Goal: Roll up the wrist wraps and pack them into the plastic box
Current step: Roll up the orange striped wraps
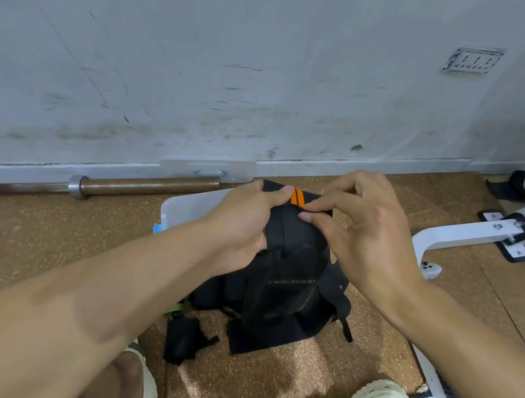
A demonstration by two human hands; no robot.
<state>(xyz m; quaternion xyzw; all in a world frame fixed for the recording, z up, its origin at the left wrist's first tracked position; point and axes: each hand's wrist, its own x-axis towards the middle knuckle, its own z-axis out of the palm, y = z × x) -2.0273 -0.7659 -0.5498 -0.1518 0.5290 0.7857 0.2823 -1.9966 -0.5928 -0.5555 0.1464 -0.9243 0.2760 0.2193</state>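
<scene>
A black wrist wrap point(287, 228) with orange stripes at its top end is held up in front of me. My left hand point(245, 220) grips its upper left edge, and my right hand point(366, 231) pinches the top right edge next to the stripes. The wrap's lower length hangs down with white lettering on it. Below it, a pile of black wraps point(274, 306) lies on the floor. A translucent plastic box point(184, 209) with a blue clip stands behind my hands, mostly hidden. Its clear lid point(208, 167) leans against the wall.
A barbell point(90, 187) lies along the wall base. A small black rolled piece point(182, 339) lies near my left foot. More black straps point(516, 190) sit far right by the wall. A white bench leg point(468, 234) stands to the right. The floor is brown speckled matting.
</scene>
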